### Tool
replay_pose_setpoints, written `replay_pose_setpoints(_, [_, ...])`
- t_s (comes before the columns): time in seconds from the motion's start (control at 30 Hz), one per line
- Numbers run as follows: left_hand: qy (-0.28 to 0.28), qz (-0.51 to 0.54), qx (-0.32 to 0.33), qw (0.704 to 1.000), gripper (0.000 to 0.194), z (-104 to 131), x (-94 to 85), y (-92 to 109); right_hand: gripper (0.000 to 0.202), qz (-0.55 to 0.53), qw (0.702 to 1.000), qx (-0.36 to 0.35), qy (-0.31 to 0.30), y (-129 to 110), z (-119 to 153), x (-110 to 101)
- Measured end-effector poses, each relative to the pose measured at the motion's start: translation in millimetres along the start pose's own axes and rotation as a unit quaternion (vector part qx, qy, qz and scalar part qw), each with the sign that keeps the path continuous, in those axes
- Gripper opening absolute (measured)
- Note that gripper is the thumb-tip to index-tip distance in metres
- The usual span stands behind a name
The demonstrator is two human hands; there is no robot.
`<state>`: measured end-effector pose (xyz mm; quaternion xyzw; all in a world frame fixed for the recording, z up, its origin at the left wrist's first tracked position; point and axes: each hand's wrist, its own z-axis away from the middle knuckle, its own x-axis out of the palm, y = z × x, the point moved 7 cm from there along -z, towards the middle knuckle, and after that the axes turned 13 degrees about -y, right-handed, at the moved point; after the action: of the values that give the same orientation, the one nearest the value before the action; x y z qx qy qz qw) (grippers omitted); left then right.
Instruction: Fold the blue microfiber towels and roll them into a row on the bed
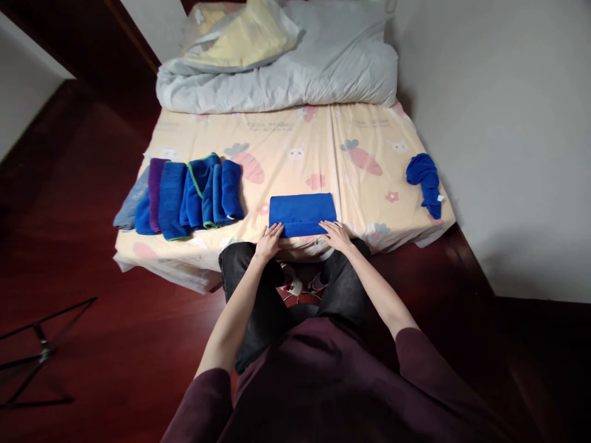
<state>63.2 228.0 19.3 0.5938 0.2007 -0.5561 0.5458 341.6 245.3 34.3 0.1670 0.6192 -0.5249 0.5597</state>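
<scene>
A blue cloth [302,209] lies flat on the patterned bed sheet [295,154], its near edge folded over in a narrow strip. On the left end of that strip rests my left hand [269,241], fingers laid on the cloth. My right hand [337,235] lies the same way on the right end, its fingers extended. To the left is a row of folded towels [173,197], mostly blue, with one purple and some green edging. A crumpled blue cloth [423,178] with a white tag sits near the bed's right edge.
A grey-white quilt [277,86] lies across the far part of the bed, with a yellow item in clear plastic [253,40] on it. Black stand legs [44,351] are on the floor at left. A wall [508,135] rises at right.
</scene>
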Motion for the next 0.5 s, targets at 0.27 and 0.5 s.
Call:
replay_pose_setpoints(0.27, [0.023, 0.005, -0.012, 1.000, 0.070, -5.4, -10.5, 3.6, 0.068, 0.002, 1.000, 0.027, 0.006, 2.4, -4.4, -7.6])
replay_pose_setpoints(0.5, [0.017, -0.003, -0.025, 1.000, 0.067, -2.6, -19.9, 3.4, 0.064, -0.016, 0.994, 0.098, 0.042, 12.6, 3.6, -12.3])
